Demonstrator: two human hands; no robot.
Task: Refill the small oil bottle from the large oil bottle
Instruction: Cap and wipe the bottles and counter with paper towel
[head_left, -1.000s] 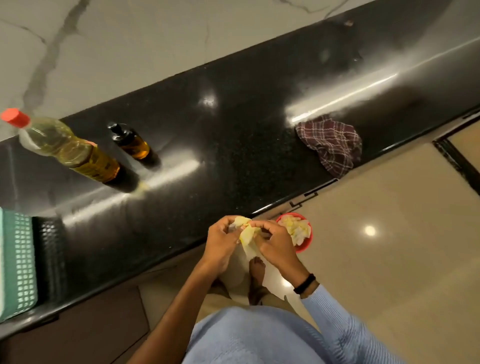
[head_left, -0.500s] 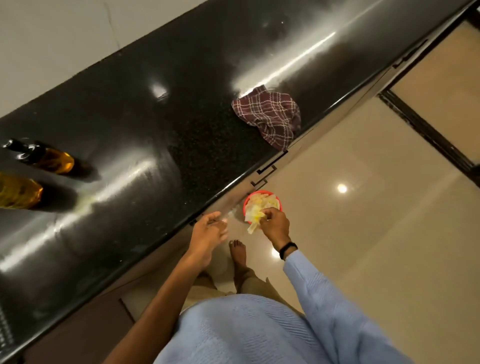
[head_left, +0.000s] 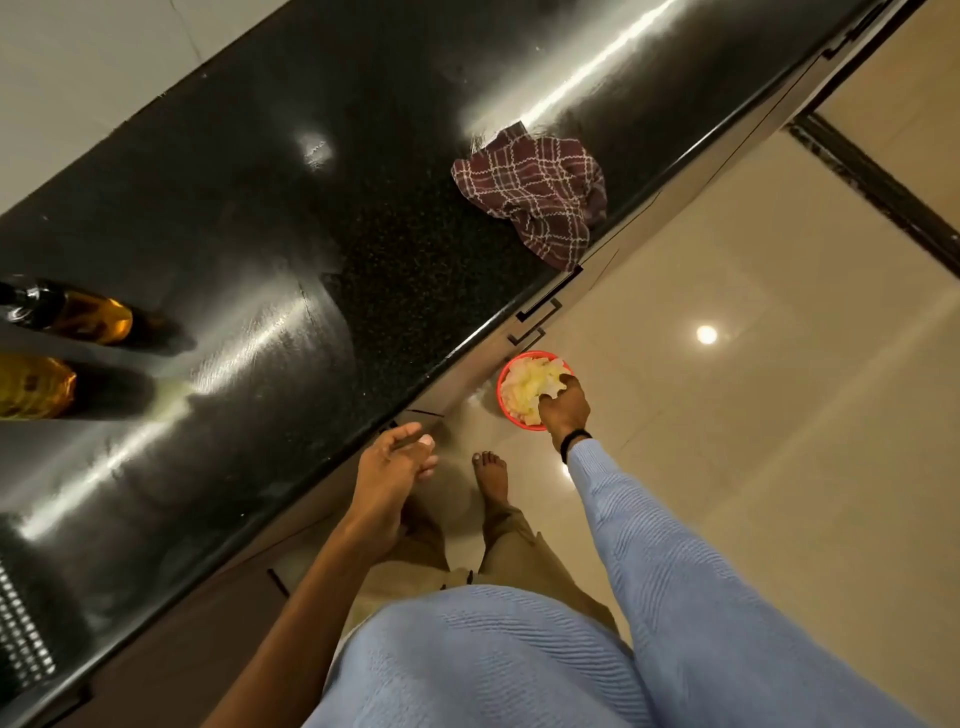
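Note:
The small oil bottle (head_left: 78, 317), amber with a dark cap, stands at the left edge of the black counter (head_left: 311, 234). In front of it the large oil bottle (head_left: 31, 387) shows only its yellow lower part, the rest cut off by the frame. My left hand (head_left: 397, 465) hovers at the counter's front edge, fingers relaxed and holding nothing. My right hand (head_left: 563, 408) reaches down to a red bin (head_left: 506, 408) on the floor, its curled fingers pinching crumpled yellowish paper (head_left: 530, 384) that fills the bin. Both hands are far from the bottles.
A maroon checked cloth (head_left: 530, 192) lies bunched at the counter's front edge on the right. A perforated basket (head_left: 21, 634) shows at the lower left. Drawer handles (head_left: 540, 312) sit under the counter. My bare foot (head_left: 488, 473) stands on the glossy beige floor.
Both hands held the paper together; my left hand let go and stayed by the counter edge. My right hand carried the paper down into the red bin. The view swung right, away from the bottles.

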